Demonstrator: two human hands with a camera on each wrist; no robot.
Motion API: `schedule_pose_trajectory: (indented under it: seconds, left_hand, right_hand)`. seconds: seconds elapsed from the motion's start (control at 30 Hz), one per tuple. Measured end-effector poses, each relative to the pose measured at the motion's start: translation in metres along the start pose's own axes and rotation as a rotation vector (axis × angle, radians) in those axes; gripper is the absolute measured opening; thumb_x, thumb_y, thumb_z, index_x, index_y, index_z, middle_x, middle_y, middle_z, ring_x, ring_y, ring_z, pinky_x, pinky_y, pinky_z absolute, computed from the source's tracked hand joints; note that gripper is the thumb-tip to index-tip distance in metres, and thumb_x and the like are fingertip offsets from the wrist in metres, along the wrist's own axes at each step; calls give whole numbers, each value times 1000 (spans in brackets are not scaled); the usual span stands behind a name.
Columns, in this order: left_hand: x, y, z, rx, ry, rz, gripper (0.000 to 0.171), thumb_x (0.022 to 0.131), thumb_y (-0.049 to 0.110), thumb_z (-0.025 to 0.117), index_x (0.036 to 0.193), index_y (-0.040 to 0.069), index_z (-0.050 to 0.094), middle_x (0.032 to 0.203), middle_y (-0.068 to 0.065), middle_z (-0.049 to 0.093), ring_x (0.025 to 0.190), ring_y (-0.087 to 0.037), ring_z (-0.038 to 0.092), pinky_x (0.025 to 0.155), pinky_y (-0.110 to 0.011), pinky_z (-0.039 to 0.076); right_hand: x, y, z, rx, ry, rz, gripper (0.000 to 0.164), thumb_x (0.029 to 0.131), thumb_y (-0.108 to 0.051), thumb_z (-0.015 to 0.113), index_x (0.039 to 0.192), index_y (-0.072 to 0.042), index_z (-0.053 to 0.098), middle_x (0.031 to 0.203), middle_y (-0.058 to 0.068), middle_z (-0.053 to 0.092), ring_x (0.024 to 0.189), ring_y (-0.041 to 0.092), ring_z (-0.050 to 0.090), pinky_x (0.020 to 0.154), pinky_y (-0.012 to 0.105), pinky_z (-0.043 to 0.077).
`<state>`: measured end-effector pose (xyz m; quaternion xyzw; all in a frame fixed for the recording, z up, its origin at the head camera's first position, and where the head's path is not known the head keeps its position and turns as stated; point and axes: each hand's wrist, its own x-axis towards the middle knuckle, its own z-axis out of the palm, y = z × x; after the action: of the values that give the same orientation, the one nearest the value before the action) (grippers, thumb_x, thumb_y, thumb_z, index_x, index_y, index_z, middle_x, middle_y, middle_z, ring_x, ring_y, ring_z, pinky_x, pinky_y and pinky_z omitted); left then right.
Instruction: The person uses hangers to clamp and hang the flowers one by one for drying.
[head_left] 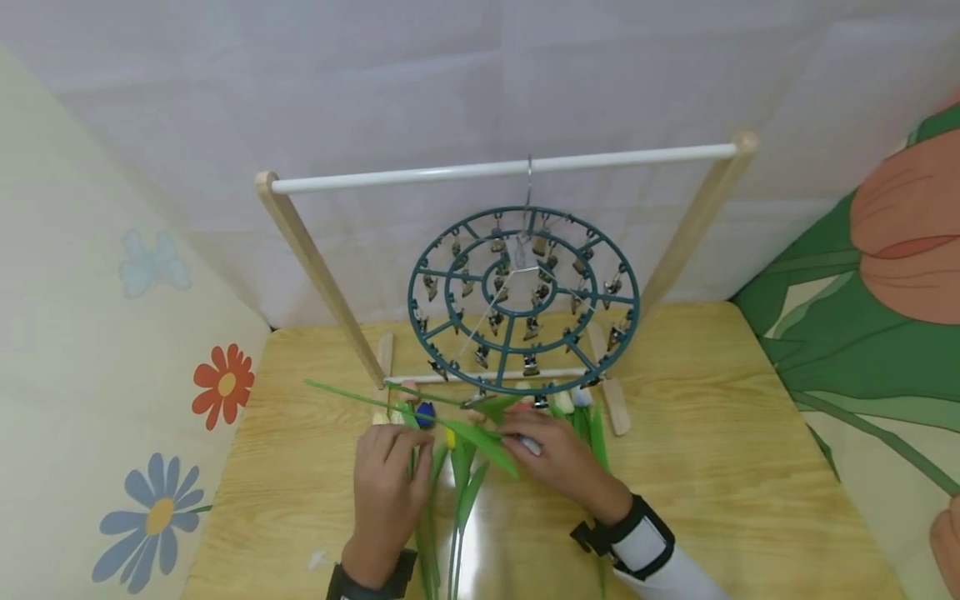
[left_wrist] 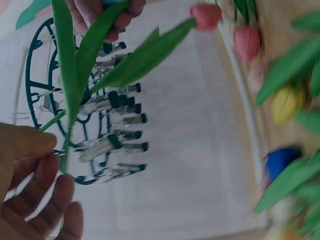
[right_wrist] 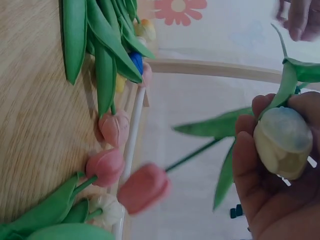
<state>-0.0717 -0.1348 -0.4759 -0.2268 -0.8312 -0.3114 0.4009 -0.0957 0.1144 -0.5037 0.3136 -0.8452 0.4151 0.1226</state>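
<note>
My right hand (head_left: 551, 458) holds an artificial tulip by its pale blue-and-cream head (right_wrist: 285, 142), with fingers and thumb around the bloom. Its green stem (head_left: 352, 395) reaches left past my left hand (head_left: 390, 479). In the left wrist view the left fingers (left_wrist: 60, 192) are loosely bent, with a gap between thumb and fingertips, and the stem runs behind them. Beyond both hands hangs a round dark-green clip hanger (head_left: 525, 392) with many metal clips. A pink tulip (right_wrist: 145, 187) with leaves is off the table, close by the clips.
A wood-and-white rack (head_left: 465, 172) carries the hanger by a hook. More tulips lie on the wooden table (head_left: 712, 467), including a blue one (head_left: 425, 414), a yellow one (left_wrist: 288, 103) and pink ones (right_wrist: 106, 166). A white cloth backs the rack.
</note>
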Motion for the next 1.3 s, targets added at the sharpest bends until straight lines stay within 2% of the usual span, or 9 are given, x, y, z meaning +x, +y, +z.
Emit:
schedule_pose_trajectory:
  seconds: [0.1,0.23,0.33,0.4,0.57,0.73,0.97,1.17,1.3]
  left_hand:
    - [-11,-3,9,-211,-29,-243,16,82,-4,77,97,0,70,93,-12,73,82,-26,69,71,-23,59]
    - [-25,-2,25,-629,-131,-649,31,91,-7,71,122,-7,65,115,-23,72,101,-25,73,84,-26,63]
    - [-29,3,33,-889,-160,-855,35,97,-4,63,132,-10,58,123,-21,70,107,-17,72,91,-32,63]
    - [-29,5,36,-991,-156,-921,36,99,-1,61,133,-13,56,122,-13,72,106,-14,73,92,-38,63]
    - [-27,9,40,-1091,-92,-967,28,100,-1,60,125,-14,59,111,1,76,100,-14,75,88,-42,64]
    - [-25,9,42,-1097,-67,-947,14,100,-2,60,113,-6,65,110,-1,77,102,-14,74,91,-40,63]
    - [-18,10,38,-1090,-18,-954,15,99,-3,57,110,5,62,107,1,75,100,-13,74,88,-36,64]
    - [-15,8,33,-1032,17,-977,14,98,-6,55,109,1,57,105,-2,70,93,-18,75,85,-34,65]
    - [-16,4,30,-1011,1,-973,13,99,-6,54,112,-5,54,110,-7,66,92,-21,75,85,-38,65]
  right_hand:
    - [0,0,-2,29,29,10,20,86,1,77,104,-8,77,110,12,77,100,29,76,86,38,65]
    - [2,-2,-2,24,34,21,18,87,-2,77,104,-8,77,105,8,79,92,22,76,79,31,65]
    - [4,-4,0,35,19,36,16,89,-6,77,105,-10,77,105,4,78,93,19,75,80,28,64]
    - [6,-6,2,47,9,48,16,90,-7,77,106,-11,77,108,3,78,97,18,75,82,27,64]
    - [10,-9,7,51,-59,86,18,93,-9,75,110,-13,77,110,0,76,94,11,72,80,26,62]
    - [12,-13,9,59,-104,131,19,92,-13,77,111,-16,76,110,-4,75,106,16,71,96,40,60]
    - [12,-15,10,79,-21,199,21,96,-12,71,117,-11,71,98,-2,67,76,8,62,64,20,58]
    - [16,-19,8,108,72,290,46,91,-8,75,132,-8,55,97,5,69,78,10,66,64,23,59]
    - [21,-19,6,98,95,257,61,89,-1,72,144,-9,47,93,5,65,71,8,58,56,23,55]
